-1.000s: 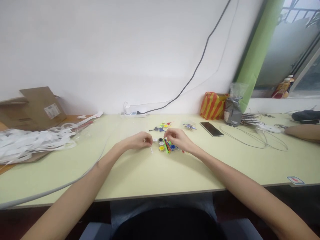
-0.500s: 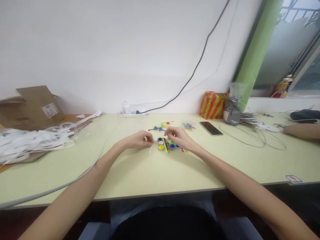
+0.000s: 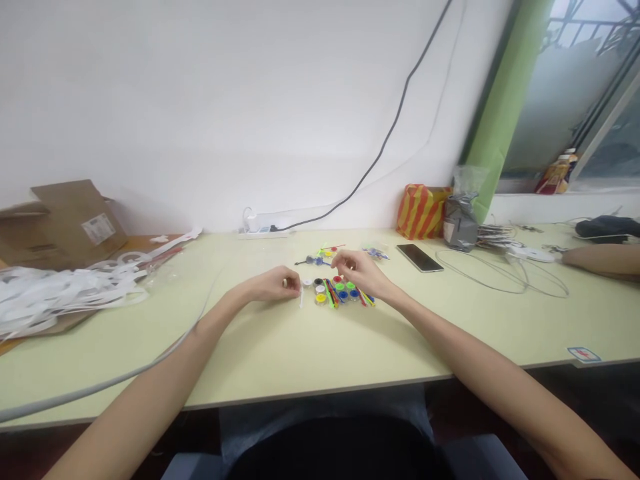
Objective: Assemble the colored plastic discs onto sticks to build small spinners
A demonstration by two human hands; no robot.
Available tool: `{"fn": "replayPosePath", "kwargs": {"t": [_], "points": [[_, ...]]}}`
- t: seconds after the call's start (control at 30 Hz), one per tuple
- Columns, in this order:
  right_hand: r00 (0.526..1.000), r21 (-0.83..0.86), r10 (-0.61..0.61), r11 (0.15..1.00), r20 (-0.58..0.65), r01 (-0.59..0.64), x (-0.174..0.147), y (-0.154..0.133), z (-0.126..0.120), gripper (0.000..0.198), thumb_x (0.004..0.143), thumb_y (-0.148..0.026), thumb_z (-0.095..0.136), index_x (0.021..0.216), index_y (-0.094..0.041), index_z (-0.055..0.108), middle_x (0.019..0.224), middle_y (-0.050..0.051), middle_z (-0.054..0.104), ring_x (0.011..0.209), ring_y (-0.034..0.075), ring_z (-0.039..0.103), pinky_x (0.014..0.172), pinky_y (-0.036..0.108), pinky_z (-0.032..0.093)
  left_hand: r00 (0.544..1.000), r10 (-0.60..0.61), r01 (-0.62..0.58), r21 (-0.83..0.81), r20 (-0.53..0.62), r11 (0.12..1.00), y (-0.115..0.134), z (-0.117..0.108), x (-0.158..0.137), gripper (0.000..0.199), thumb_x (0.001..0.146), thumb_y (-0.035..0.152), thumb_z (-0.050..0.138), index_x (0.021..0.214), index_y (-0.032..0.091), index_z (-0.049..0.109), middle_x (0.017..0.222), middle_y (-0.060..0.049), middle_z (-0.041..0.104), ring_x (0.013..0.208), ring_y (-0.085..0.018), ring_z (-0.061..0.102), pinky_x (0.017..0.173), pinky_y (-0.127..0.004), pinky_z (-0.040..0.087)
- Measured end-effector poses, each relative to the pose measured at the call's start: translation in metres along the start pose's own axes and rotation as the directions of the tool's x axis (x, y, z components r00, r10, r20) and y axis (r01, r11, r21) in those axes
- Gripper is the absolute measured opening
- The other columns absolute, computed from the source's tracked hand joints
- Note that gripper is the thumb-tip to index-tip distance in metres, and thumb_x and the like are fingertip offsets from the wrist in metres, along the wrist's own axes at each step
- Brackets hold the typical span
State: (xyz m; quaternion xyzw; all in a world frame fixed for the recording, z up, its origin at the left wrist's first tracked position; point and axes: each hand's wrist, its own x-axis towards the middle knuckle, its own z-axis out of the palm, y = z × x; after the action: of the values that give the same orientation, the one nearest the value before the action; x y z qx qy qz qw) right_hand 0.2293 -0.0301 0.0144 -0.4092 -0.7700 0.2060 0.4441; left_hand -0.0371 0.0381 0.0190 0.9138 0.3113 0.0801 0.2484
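Note:
My left hand (image 3: 278, 284) is closed, its fingertips pinched at the top of a thin white plastic stick (image 3: 301, 297) that points down to the table. Right of it lies a cluster of small round discs, among them a yellow disc (image 3: 321, 300), a blue disc (image 3: 355, 294) and a red disc (image 3: 337, 280). Coloured plastic sticks (image 3: 331, 293) lie in a bundle between the discs. Over the cluster's far right side hovers my right hand (image 3: 361, 272), fingers curled together; what they hold, if anything, is too small to make out.
Behind the cluster lie assembled coloured pieces (image 3: 320, 259) and a small clear bag (image 3: 376, 253). A phone (image 3: 420, 258) rests to the right, near a striped bag (image 3: 423, 211). White strips (image 3: 75, 293) heap at left. A grey cable (image 3: 125, 375) crosses my left forearm. Another person's arm (image 3: 603, 260) shows at right.
My right hand has lifted slightly away from the cluster, uncovering more discs and sticks. My left hand has lowered a little and stays at the white stick. The view has shifted slightly.

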Motion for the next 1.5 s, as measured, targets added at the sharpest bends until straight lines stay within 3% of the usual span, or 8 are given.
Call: {"fn": "replayPosePath", "kwargs": {"t": [0.2,0.67,0.93,1.17,1.5], "points": [[1.000,-0.028,-0.011,1.000,-0.003,0.011,0.001,0.004,0.001,0.020,0.083,-0.011,0.048,0.086,-0.017,0.066,0.072,0.000,0.063,0.062,0.012,0.057,0.058,0.023,0.040,0.999,0.025,-0.026,-0.018,-0.033,1.000,-0.001,0.002,0.001,0.030,0.082,0.041,0.064,0.098,0.016,0.070,0.081,-0.003,0.065,0.071,-0.016,0.056,0.065,-0.026,0.042],[0.999,-0.056,-0.053,0.997,0.003,0.053,0.002,0.014,0.003,0.021,0.083,-0.009,0.048,0.085,-0.017,0.067,0.079,0.002,0.068,0.064,0.012,0.059,0.061,0.023,0.042,0.998,0.066,-0.066,-0.030,-0.007,0.997,-0.004,0.000,0.000,0.023,0.085,0.036,0.062,0.092,0.017,0.073,0.093,-0.005,0.071,0.082,-0.017,0.062,0.074,-0.027,0.046],[0.999,-0.064,-0.043,0.997,0.009,0.044,0.002,0.014,0.002,0.021,0.083,-0.009,0.048,0.085,-0.017,0.067,0.074,0.001,0.066,0.063,0.012,0.057,0.061,0.023,0.042,0.997,0.075,-0.075,-0.051,-0.001,0.996,-0.003,-0.004,-0.001,0.026,0.084,0.042,0.067,0.092,0.018,0.074,0.098,-0.007,0.072,0.086,-0.019,0.064,0.075,-0.027,0.048],[0.999,-0.073,-0.053,0.996,0.011,0.053,0.002,0.014,0.001,0.021,0.084,-0.010,0.048,0.085,-0.017,0.067,0.077,0.002,0.068,0.065,0.013,0.059,0.061,0.023,0.043,0.995,-0.011,0.008,-0.030,-0.100,1.000,-0.013,-0.009,-0.002,0.031,0.084,0.045,0.065,0.093,0.017,0.073,0.094,-0.007,0.073,0.083,-0.019,0.064,0.076,-0.028,0.049],[0.999,-0.083,-0.033,0.996,0.039,0.036,0.001,0.010,0.001,0.020,0.085,-0.010,0.048,0.086,-0.017,0.067,0.072,0.001,0.066,0.063,0.013,0.059,0.060,0.023,0.042,0.990,0.016,-0.015,0.008,-0.140,1.000,-0.025,0.004,0.003,0.035,0.082,0.046,0.064,0.099,0.018,0.073,0.093,-0.006,0.069,0.082,-0.019,0.061,0.074,-0.029,0.049]]}}
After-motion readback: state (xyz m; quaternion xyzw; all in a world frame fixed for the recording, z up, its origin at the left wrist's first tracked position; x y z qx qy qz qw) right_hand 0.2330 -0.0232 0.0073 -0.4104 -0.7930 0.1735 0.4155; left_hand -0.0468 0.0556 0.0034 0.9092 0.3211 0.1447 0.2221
